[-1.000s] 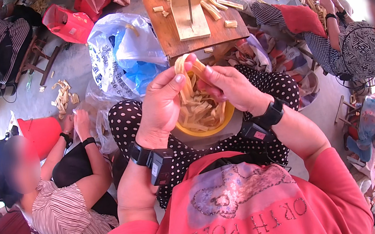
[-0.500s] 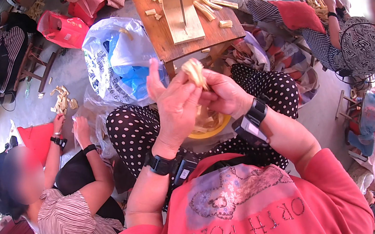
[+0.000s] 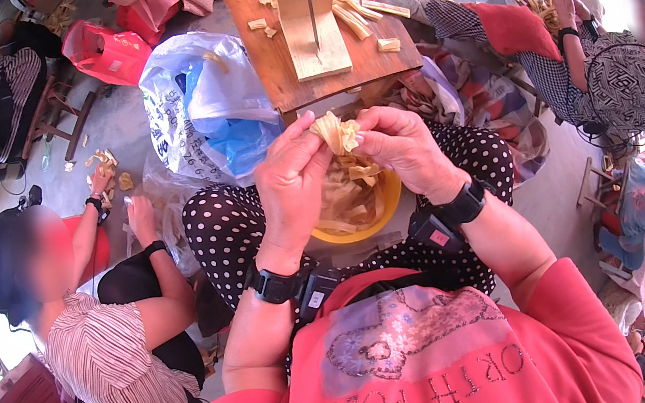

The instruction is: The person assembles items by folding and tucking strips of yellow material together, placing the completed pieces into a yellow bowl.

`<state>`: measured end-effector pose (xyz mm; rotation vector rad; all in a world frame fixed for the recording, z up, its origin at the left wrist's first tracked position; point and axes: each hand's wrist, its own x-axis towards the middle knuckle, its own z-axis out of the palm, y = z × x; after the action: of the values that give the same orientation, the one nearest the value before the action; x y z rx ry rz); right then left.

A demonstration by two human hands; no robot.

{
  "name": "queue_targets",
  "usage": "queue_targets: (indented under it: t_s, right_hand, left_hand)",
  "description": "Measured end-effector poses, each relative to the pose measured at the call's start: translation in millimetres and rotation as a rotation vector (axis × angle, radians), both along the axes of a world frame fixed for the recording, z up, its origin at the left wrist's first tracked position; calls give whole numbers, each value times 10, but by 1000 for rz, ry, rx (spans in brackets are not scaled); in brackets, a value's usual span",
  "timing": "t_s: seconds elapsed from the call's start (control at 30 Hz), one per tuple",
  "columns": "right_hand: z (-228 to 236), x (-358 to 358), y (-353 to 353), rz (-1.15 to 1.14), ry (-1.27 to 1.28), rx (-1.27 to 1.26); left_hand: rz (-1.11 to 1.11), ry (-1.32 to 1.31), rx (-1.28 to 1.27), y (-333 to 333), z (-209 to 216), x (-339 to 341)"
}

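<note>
A pale yellow, pleated, fan-like bundle of thin strips is pinched between my two hands above my lap. My left hand grips its left side between thumb and fingers. On the other side, the thumb and fingertips of my right hand hold its edge. Right below sits a yellow basin with more thin pale strips in it, partly hidden by my hands. Ahead stands a small wooden table, bearing an L-shaped wooden stand with a dark upright blade-like piece.
Several folded yellow bundles lie on the table. Plastic bags stand left of it, with cloth and bags to the right. A co-worker sits close on my left; another person sits to the right.
My hands have drawn apart a little, and the bundle between them is now spread wider. My left fingers, raised before, have closed in. The left co-worker's hand has reached toward the pieces on the floor.
</note>
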<state>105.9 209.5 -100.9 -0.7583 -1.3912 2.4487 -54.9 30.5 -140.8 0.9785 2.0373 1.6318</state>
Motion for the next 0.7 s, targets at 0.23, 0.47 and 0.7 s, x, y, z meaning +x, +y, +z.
queue_targets:
  t_s: [0.23,0.47,0.7]
  right_hand:
    - [-86,-109,274,341,-289,487]
    - [-192,-382,-143,365,-330,491]
    - [126,-408,127,324,-442,394]
  left_hand:
    - [-221,-40,29,-88,72,42]
    - [-247,-585,53,-313,-75,-257]
    - [-16,-616,114,-471,74,-558]
